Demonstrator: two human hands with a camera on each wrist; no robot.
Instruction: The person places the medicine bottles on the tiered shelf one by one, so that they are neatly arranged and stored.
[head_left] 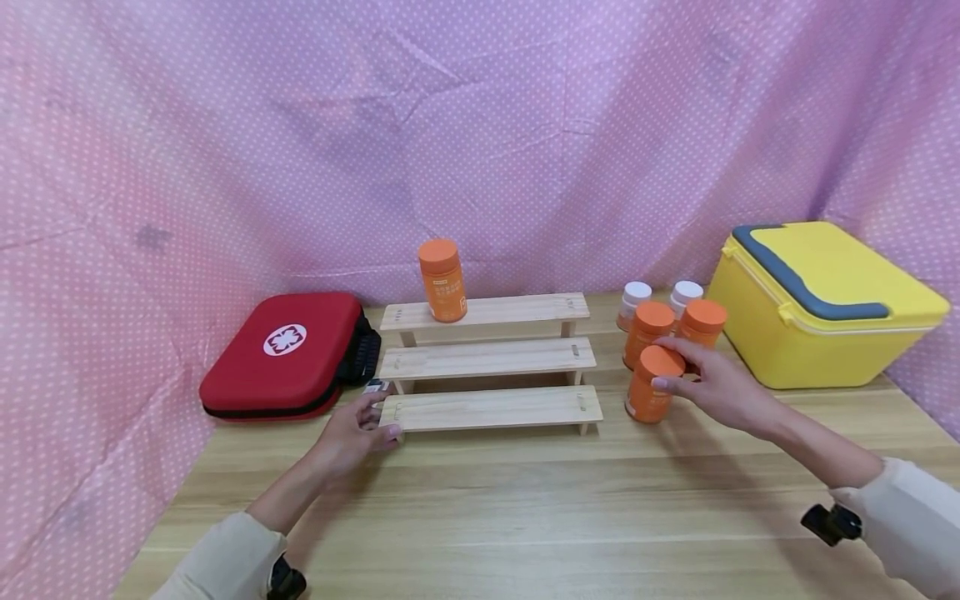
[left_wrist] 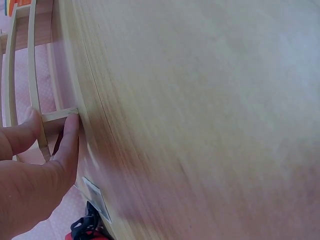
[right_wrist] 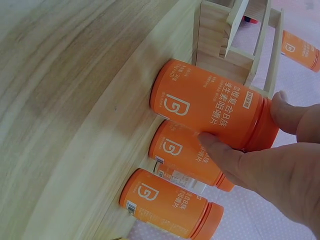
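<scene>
My left hand (head_left: pixel 348 437) grips the left end of the lowest tier of a three-step wooden rack (head_left: pixel 495 408). In the left wrist view, thumb and fingers sit either side of the rack's end piece (left_wrist: pixel 59 114). At the right, my right hand (head_left: pixel 723 390) holds an orange supplement bottle (right_wrist: pixel 210 105) around its cap, thumb on one side and fingers on the other. This bottle is upright at the front of its group. Two more orange bottles (head_left: pixel 647 332) (head_left: pixel 702 322) stand behind it. Another orange bottle (head_left: pixel 444 283) stands on the top tier, toward its left end.
Two white-capped bottles (head_left: pixel 636 298) (head_left: pixel 686 293) are behind the orange ones. A yellow box (head_left: pixel 817 325) with a grey handle is at the right. Left of the rack lies a red first-aid case (head_left: pixel 281 367). A pink dotted cloth (head_left: pixel 480 150) hangs behind the wooden table (head_left: pixel 480 517).
</scene>
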